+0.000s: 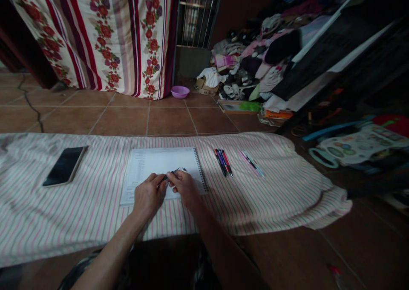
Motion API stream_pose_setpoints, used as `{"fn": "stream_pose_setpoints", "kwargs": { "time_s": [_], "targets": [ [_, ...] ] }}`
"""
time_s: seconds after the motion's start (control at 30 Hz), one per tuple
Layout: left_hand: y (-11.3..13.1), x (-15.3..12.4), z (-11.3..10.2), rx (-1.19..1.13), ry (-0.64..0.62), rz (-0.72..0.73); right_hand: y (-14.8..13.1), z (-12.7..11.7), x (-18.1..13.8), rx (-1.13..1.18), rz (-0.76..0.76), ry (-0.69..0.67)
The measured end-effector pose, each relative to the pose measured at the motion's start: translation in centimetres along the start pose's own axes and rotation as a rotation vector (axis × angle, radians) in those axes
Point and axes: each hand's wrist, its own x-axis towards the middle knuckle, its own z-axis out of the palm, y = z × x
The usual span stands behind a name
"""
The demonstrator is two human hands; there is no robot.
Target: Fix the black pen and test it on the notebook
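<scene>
My left hand (148,195) and my right hand (184,187) meet over a spiral-bound notebook (159,162) that lies on a striped cloth (96,204). Both hands are closed in a pinch on a dark pen (174,171), whose tip sticks out above the fingers. The left fingers grip one end and the right fingers the other. Part of the pen is hidden by the fingers.
A black phone (64,166) lies on the cloth at the left. Several pens (223,161) and two more (251,163) lie right of the notebook. A floral curtain (105,34), a purple bowl (180,92) and a heap of clothes (255,64) stand beyond on the tiled floor.
</scene>
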Motion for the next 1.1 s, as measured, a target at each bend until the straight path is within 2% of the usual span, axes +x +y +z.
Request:
{"fn": "stream_pose_setpoints", "kwargs": {
  "time_s": [0.27,0.5,0.8,1.0,1.1],
  "targets": [
    [-1.2,0.2,0.2,-0.091,0.006,0.023,0.0,-0.6,0.3,0.039,0.006,0.075],
    [-1.0,-0.2,0.5,-0.112,0.032,0.074,-0.4,-0.7,0.2,0.053,0.018,0.084],
    [-1.0,-0.1,0.7,-0.095,0.034,0.066,0.1,-0.5,0.6,0.103,0.013,0.051],
    [-0.9,-0.2,0.6,-0.077,0.050,0.048,0.3,-0.3,0.5,0.327,0.059,0.027],
    [-0.8,-0.3,0.6,-0.080,0.053,0.057,0.5,-0.3,0.5,0.304,0.084,0.030]
  ]
}}
